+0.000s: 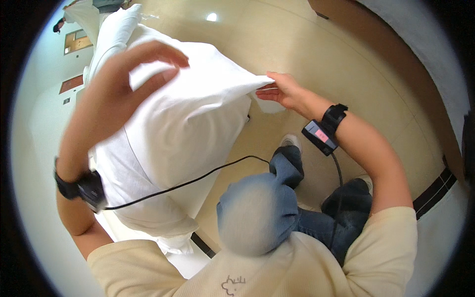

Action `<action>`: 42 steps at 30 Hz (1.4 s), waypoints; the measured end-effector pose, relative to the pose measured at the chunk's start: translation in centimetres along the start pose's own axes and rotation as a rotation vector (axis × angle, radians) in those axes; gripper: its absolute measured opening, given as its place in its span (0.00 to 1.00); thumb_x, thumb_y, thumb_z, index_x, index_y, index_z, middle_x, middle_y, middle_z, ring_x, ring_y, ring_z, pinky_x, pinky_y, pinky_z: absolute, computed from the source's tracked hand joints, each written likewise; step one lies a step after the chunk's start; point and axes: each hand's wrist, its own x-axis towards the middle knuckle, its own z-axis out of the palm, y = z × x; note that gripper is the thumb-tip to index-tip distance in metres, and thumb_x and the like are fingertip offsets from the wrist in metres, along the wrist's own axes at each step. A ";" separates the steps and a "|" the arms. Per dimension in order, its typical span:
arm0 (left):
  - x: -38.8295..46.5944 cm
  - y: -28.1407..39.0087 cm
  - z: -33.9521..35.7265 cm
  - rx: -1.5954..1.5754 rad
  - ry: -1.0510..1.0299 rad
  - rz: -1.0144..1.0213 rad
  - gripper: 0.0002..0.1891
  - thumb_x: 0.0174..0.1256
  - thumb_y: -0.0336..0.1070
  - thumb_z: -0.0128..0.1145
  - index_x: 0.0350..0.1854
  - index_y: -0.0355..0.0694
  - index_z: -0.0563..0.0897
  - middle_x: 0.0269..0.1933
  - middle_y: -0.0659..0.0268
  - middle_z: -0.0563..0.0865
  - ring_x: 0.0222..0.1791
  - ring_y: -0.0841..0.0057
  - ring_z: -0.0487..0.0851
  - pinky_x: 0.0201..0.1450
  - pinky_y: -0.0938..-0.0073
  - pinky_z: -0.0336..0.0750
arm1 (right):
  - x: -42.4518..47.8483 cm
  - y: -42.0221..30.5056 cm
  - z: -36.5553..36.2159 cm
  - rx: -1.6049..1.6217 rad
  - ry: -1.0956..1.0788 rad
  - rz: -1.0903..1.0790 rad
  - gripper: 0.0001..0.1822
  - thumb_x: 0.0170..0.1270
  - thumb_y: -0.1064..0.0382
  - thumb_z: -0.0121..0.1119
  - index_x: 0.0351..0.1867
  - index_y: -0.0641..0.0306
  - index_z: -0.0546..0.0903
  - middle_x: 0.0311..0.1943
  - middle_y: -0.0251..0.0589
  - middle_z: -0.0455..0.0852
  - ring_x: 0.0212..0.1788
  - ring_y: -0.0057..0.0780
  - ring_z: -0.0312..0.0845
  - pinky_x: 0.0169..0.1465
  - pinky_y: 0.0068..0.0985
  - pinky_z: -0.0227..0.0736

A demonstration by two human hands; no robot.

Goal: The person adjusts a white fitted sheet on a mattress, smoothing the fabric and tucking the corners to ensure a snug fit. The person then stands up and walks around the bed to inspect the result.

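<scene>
A large white cloth, probably a sheet or cover, lies over a raised, bed-like surface and hangs down its near side in loose folds. My right hand pinches one corner of it between thumb and fingers, pulling it to a point out past the edge. The other fingers of that hand are spread below the corner. Above the cloth, my left hand is raised and blurred. Its thumb and fingers curve towards each other with a small gap, and I see nothing between them.
Thick white fabric is bunched at the far end. Black cables run from devices strapped to both wrists. Tiled floor extends right, towards a brown panel. A person is at the far upper left, beside pale fabric.
</scene>
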 end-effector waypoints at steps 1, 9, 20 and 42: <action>-0.5 0.0 1.0 0.014 -0.023 0.021 0.09 0.68 0.29 0.58 0.48 0.37 0.82 0.54 0.60 0.84 0.57 0.67 0.80 0.62 0.67 0.74 | 0.7 0.1 -0.4 -0.019 0.011 -0.025 0.21 0.75 0.56 0.48 0.54 0.77 0.73 0.45 0.60 0.82 0.44 0.51 0.84 0.48 0.43 0.84; 1.1 -6.3 3.8 0.119 -0.084 -0.211 0.14 0.68 0.42 0.62 0.49 0.39 0.82 0.50 0.60 0.85 0.51 0.67 0.82 0.59 0.70 0.75 | 2.5 0.7 -6.8 -0.356 0.199 0.059 0.29 0.73 0.49 0.54 0.61 0.72 0.67 0.45 0.51 0.81 0.41 0.43 0.83 0.43 0.35 0.84; -1.0 -10.1 4.1 -0.081 -0.319 -0.215 0.13 0.71 0.41 0.61 0.43 0.35 0.80 0.49 0.62 0.84 0.50 0.77 0.79 0.60 0.75 0.74 | -3.0 -5.1 3.8 -1.116 0.057 -0.703 0.16 0.65 0.55 0.63 0.45 0.66 0.84 0.36 0.39 0.85 0.39 0.25 0.78 0.44 0.24 0.73; -0.1 -11.7 4.5 -0.427 0.028 -0.076 0.14 0.74 0.42 0.56 0.42 0.33 0.80 0.38 0.70 0.85 0.41 0.86 0.80 0.46 0.84 0.73 | -4.9 -7.4 14.6 -1.436 -0.726 -0.868 0.10 0.61 0.60 0.68 0.36 0.66 0.85 0.33 0.43 0.86 0.37 0.33 0.80 0.41 0.31 0.74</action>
